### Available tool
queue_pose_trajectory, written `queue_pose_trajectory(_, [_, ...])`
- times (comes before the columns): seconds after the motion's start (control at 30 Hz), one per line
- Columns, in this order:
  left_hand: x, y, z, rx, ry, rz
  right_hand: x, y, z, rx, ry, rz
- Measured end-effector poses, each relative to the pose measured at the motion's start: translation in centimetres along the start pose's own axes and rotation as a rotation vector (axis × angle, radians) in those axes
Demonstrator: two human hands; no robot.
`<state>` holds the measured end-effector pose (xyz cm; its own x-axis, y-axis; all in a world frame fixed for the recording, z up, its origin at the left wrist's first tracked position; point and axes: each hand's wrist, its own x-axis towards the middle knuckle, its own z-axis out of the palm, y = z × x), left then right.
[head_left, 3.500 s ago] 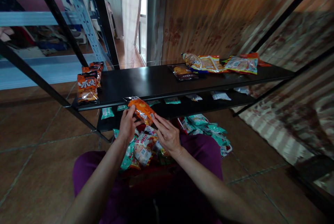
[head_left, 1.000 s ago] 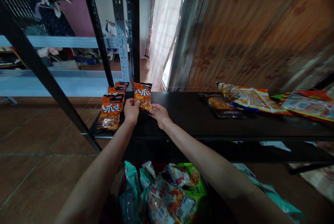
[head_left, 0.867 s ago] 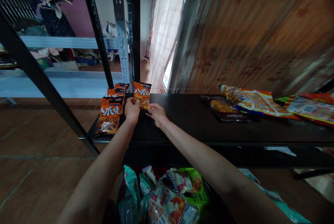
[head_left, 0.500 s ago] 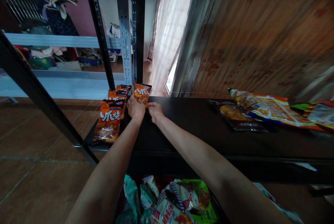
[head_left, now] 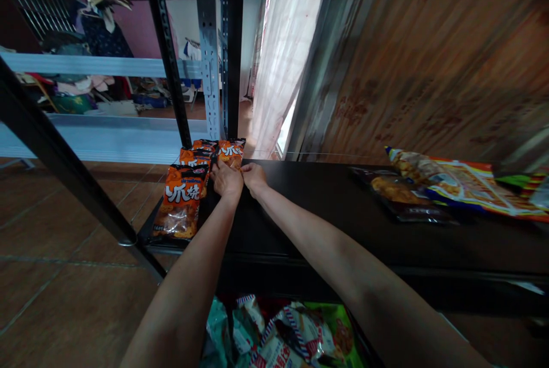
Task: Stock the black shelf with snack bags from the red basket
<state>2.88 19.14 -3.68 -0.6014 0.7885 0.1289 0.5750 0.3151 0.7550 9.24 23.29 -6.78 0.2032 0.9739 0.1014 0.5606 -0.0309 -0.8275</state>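
Note:
An orange snack bag [head_left: 230, 151] with white lettering stands at the back of the black shelf [head_left: 300, 202], beside the rear post. My left hand [head_left: 227, 179] is closed over its lower front, covering part of it. With fingers pinched, my right hand [head_left: 254, 178] grips the bag's lower right edge. To the left, matching orange bags form a row: the front bag [head_left: 182, 202] leans back, and more bags [head_left: 195, 156] of the same kind show behind it.
A dark brown snack bag [head_left: 398, 193] and a larger orange and blue bag [head_left: 467, 182] lie on the shelf at right. Below is a container of mixed snack bags [head_left: 283, 339]. Black posts [head_left: 165, 47] frame the left end; a wood-patterned sheet [head_left: 420, 59] stands behind.
The orange bag in my hands has shifted slightly left, closer to the row of matching bags. Both hands remain on it. The camera view has turned a little to the left.

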Motion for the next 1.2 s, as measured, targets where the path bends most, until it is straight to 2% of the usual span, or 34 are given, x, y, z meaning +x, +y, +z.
queue_pose_trajectory(0.23, [0.3, -0.2, 0.7, 0.032, 0.013, 0.055, -0.1, -0.4, -1.5, -0.201, -0.074, -0.060])
queue_pose_trajectory(0.53, [0.0, 0.0, 0.6, 0.049, 0.027, 0.051, 0.8, -0.1, -1.0, -0.177, -0.093, -0.132])
queue_pose_trajectory(0.77, [-0.4, 0.3, 0.4, 0.045, 0.016, 0.031, 0.9, -0.4, -1.2, -0.213, -0.095, -0.114])
queue_pose_trajectory(1.2, [-0.3, 0.1, 0.4, 0.076, 0.013, 0.093, 1.3, -0.1, -1.1, -0.217, -0.095, -0.143])
